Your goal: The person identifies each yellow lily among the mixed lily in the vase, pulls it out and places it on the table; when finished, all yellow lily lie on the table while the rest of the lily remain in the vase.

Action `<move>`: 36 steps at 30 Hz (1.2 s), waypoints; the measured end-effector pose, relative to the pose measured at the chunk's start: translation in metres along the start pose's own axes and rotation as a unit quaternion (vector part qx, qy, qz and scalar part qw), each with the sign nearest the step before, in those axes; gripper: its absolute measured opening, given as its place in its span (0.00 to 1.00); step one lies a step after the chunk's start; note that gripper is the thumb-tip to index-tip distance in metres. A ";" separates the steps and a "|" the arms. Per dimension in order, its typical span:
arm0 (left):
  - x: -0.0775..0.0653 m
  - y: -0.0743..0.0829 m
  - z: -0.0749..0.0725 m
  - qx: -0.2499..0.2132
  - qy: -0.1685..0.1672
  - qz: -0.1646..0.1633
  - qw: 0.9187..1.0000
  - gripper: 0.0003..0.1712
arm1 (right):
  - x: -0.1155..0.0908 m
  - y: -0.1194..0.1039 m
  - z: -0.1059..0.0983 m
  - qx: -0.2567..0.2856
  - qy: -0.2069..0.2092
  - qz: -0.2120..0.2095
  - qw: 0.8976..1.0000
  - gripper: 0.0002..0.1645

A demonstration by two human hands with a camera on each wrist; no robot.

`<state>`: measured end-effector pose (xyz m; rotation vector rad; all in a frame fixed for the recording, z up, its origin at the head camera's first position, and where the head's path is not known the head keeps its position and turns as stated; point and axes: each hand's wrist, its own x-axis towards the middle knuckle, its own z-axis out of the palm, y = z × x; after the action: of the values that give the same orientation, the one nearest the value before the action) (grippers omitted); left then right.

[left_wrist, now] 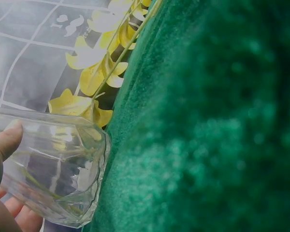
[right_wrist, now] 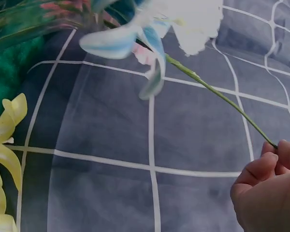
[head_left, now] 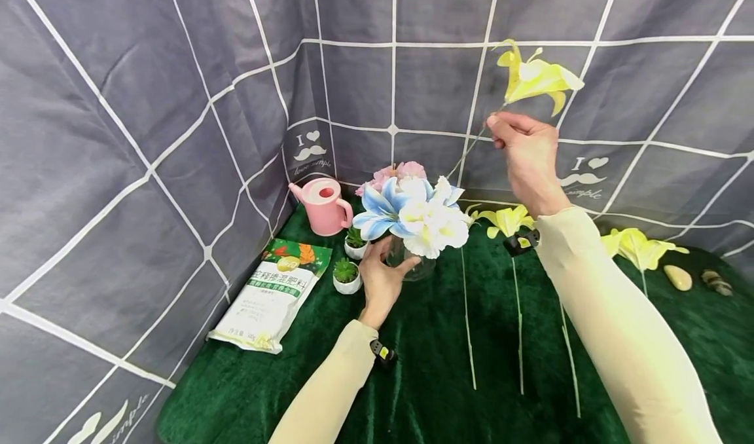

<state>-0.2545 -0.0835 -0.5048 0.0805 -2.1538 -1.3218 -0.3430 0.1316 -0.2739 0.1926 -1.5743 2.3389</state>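
Note:
My right hand (head_left: 528, 156) pinches the thin green stem (right_wrist: 217, 93) of a yellow lily (head_left: 536, 80) just below its bloom, high before the curtain. The stem slants down to the left, its lower end hidden behind the flowers in the vase. A clear glass vase (left_wrist: 63, 164) stands on the green cloth, and my left hand (head_left: 381, 277) grips its side with the thumb across the front. Blue-and-white lilies (head_left: 383, 205), white ruffled flowers (head_left: 436, 228) and pink flowers (head_left: 406, 169) fill its mouth.
Several yellow lilies (head_left: 506, 220) lie on the green cloth (head_left: 424, 378), stems toward me. Left of the vase are two small potted succulents (head_left: 346, 275), a pink watering can (head_left: 324, 208) and a fertilizer bag (head_left: 271, 296). Stones (head_left: 677, 277) sit far right. A grey checked curtain (head_left: 436, 84) hangs behind.

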 end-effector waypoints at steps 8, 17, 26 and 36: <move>-0.004 0.002 0.001 -0.017 -0.022 -0.017 0.999 0.36 | 0.001 -0.019 -0.020 0.141 0.040 -0.038 0.989 0.04; -0.006 0.002 0.002 -0.018 -0.028 -0.021 0.999 0.37 | -0.005 -0.048 -0.058 0.235 0.067 -0.096 0.965 0.05; -0.001 0.002 -0.001 -0.012 -0.020 -0.021 1.000 0.38 | -0.019 -0.088 -0.110 0.289 0.122 -0.128 0.941 0.06; -0.001 0.003 -0.003 -0.023 -0.013 -0.027 0.999 0.36 | -0.062 -0.110 -0.190 0.160 0.124 -0.159 0.966 0.04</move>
<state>-0.2513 -0.0839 -0.5023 0.1033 -2.1555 -1.4098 -0.2368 0.3335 -0.2684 0.2000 -0.9642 2.2428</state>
